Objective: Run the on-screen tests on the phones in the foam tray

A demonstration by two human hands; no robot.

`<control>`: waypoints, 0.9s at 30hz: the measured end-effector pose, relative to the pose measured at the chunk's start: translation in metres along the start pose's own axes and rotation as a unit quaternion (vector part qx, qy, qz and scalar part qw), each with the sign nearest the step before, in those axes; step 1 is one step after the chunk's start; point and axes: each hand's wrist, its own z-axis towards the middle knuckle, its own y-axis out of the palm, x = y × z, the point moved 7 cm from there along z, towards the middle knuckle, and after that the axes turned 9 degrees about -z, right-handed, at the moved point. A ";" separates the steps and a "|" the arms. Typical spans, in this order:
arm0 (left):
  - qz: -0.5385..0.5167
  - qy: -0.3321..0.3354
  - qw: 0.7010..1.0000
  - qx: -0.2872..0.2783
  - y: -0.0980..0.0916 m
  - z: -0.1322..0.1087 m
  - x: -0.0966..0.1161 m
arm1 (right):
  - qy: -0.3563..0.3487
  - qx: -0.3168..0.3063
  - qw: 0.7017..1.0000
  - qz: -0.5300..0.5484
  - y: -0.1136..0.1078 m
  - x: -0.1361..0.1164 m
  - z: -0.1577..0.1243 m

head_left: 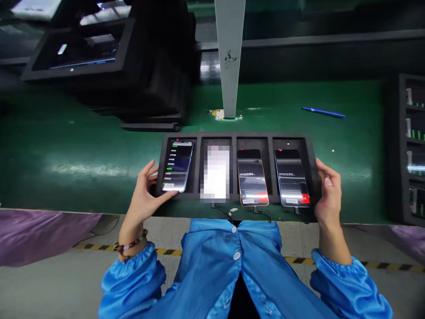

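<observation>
A black foam tray (234, 135) lies at the front of the green bench, with several smartphones in its compartments. My left hand (144, 192) grips the tray's left end, its thumb on the lower edge of the leftmost phone (177, 166), which shows a list. In the second compartment a phone (215, 173) is blurred out by pixels. The third phone (252, 177) and the fourth phone (292, 177) show dark screens with white text and a red patch. Cables plug into the lower ends of these three. My right hand (328, 192) holds the tray's right end, fingers around its side.
Stacked black trays (159, 84) stand at the back left, one with a phone on top. A grey post (230, 62) rises behind the tray. A blue pen (323, 112) lies at the back right. Another black rack (403, 150) stands at the right edge.
</observation>
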 end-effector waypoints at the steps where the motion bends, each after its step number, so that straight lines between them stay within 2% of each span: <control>1: 0.005 0.000 1.000 0.010 0.001 0.002 0.002 | -0.003 0.000 1.000 0.003 0.000 -0.001 0.000; 4: 0.042 0.045 0.997 0.054 0.006 0.001 0.023 | -0.003 0.004 1.000 0.003 0.000 -0.002 0.000; 7: 0.097 0.172 0.975 0.101 0.023 -0.012 0.068 | 0.001 0.001 1.000 -0.007 0.001 -0.003 0.000; 8: 0.115 0.219 0.965 0.092 0.034 -0.019 0.084 | 0.002 -0.001 1.000 -0.009 0.001 -0.003 0.000; 10: 0.143 0.298 0.943 0.036 0.061 -0.030 0.110 | 0.001 0.000 1.000 -0.012 0.000 -0.003 0.000; 12: 0.152 0.338 0.929 -0.019 0.084 -0.037 0.124 | -0.002 0.002 1.000 -0.012 0.000 -0.002 0.000; 15: 0.133 0.350 0.925 -0.058 0.100 -0.041 0.131 | -0.011 0.000 1.000 -0.009 -0.001 -0.002 0.000; 20: 0.116 0.342 0.926 -0.107 0.107 -0.041 0.130 | -0.016 -0.004 1.000 -0.015 -0.001 -0.001 0.000; 24: 0.112 0.320 0.939 -0.065 0.101 -0.035 0.130 | -0.011 0.000 1.000 -0.008 -0.001 -0.001 0.000; 27: 0.131 0.311 0.940 -0.054 0.104 -0.029 0.132 | -0.012 0.003 1.000 0.003 -0.001 -0.002 0.000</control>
